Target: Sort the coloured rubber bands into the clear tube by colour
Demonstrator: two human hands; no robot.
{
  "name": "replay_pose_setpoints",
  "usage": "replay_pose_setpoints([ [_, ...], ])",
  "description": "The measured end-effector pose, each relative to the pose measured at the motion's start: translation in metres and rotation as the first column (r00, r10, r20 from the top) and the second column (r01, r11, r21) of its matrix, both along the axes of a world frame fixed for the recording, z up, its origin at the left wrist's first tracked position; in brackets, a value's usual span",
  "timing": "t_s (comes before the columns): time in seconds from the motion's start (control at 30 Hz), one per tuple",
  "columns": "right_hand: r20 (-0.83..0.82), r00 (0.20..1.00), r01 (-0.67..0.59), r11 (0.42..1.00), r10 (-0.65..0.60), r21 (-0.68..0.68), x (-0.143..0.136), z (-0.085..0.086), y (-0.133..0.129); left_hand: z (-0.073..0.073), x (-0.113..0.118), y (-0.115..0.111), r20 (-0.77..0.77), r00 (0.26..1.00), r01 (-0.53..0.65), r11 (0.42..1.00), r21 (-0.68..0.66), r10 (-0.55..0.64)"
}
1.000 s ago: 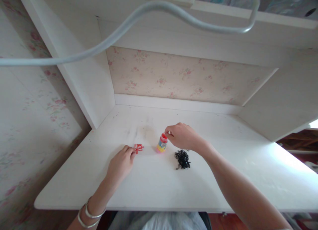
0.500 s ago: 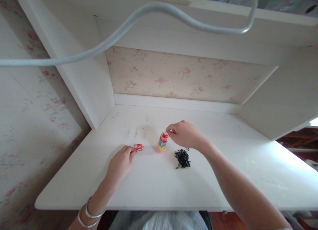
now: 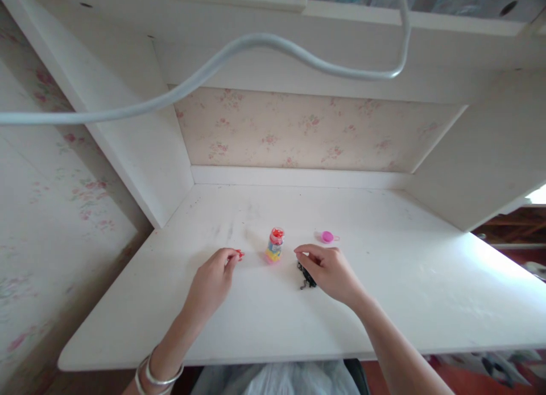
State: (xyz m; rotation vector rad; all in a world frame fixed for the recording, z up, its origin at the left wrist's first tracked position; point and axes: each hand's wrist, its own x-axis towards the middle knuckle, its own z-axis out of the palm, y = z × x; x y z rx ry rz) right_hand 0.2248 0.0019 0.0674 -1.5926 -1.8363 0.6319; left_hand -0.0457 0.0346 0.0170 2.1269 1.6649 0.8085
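Observation:
My left hand (image 3: 213, 277) is closed in a pinch on a few thin red rubber bands (image 3: 240, 254), low over the left part of the white desk. To its right a small clear jar (image 3: 274, 247) stands upright with its top off; red bands fill its mouth, and yellow and pink show lower down. My right hand (image 3: 330, 271) hovers just right of the jar, thumb and forefinger apart, with nothing visible between them. Beneath that hand, and partly covered by it, lies a pile of small black bands (image 3: 307, 278).
A pink lid (image 3: 327, 237) with a loop rests on the desk (image 3: 256, 321) behind my right hand. Overhead, a pale cable (image 3: 264, 40) crosses in front of the shelf (image 3: 362, 17). A side panel (image 3: 123, 111) rises at the left.
My right hand has come away from the jar's mouth, moving toward me over the black bands, and the pink lid now shows. My left hand has raised the red bands slightly.

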Motion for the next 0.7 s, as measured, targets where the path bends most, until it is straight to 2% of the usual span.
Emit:
replay_pose_setpoints([
  [0.2,-0.07,0.997,-0.019,1.0,0.018,-0.011,-0.001,-0.016,-0.014,0.029,0.025,0.001,0.144,0.983,0.098,0.988,0.119,-0.115],
  [0.4,-0.106,0.994,-0.044,0.999,0.042,-0.012,-0.002,-0.028,-0.017,0.053,0.05,0.01,0.136,0.973,0.151,0.957,0.247,-0.188],
  [0.53,-0.142,0.989,-0.045,0.999,0.042,-0.017,0.002,-0.035,-0.018,0.06,0.066,0.017,0.084,0.975,0.17,0.932,0.321,-0.207],
  [0.7,-0.165,0.986,-0.029,1.0,0.027,-0.01,0.009,-0.035,-0.023,0.06,0.077,0.026,0.022,0.976,0.196,0.917,0.348,-0.217],
])
